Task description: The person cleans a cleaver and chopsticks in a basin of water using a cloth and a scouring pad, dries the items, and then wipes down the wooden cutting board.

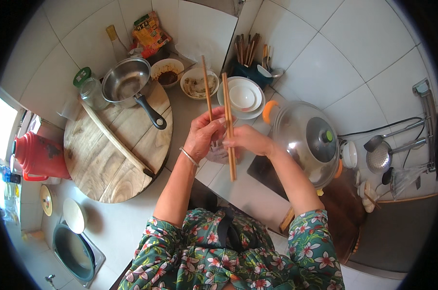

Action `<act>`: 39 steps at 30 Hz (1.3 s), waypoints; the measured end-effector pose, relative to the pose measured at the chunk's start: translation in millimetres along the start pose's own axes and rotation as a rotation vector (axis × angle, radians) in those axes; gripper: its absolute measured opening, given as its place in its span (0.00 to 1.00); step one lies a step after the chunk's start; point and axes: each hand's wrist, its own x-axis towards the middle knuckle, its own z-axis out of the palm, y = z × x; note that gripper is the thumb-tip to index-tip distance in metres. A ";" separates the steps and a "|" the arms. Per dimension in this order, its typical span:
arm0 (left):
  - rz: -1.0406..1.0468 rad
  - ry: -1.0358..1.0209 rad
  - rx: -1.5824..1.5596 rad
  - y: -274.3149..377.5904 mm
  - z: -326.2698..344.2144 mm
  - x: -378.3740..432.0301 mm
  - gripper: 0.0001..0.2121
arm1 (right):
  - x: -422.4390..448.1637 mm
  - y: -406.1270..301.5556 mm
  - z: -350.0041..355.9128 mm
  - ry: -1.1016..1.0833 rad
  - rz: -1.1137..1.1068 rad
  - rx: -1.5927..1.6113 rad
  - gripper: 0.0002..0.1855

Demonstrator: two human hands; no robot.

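Observation:
In front of my body, my left hand (206,131) holds a wooden chopstick (206,85) that points up and away from me. Close beside it, my right hand (248,140) grips a pair of wooden chopsticks (227,105) held together, their near ends reaching below the fingers. The two hands nearly meet; whether they touch is unclear. A greyish-purple cloth-like item (217,155) lies on the counter below them. Beyond the hands stand nested white bowls (242,96), a bowl of pale food (200,84) and a bowl with dark sauce (167,72).
A round wooden board (117,159) at left bears a saucepan (127,81), a glass jar (93,95) and a wooden stick (113,136). A large lidded pot (298,141) stands at right. A holder (246,72) with chopsticks is at the back. A basin (72,252) sits lower left.

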 end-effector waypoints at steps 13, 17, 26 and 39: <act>0.090 0.099 -0.129 13.1 4.0 28.7 0.10 | -54.3 3.7 17.4 0.478 -0.472 -0.602 0.24; -0.020 0.119 -0.269 4.0 9.3 38.8 0.10 | -67.6 -13.4 15.3 0.404 -0.912 -1.073 0.27; -0.099 0.214 0.104 -23.3 12.4 23.1 0.15 | -71.2 -86.3 -111.6 1.066 -0.926 -0.763 0.06; -0.312 0.195 -0.023 -31.7 1.2 -5.1 0.13 | 63.4 10.6 -294.3 1.112 -0.042 -0.713 0.19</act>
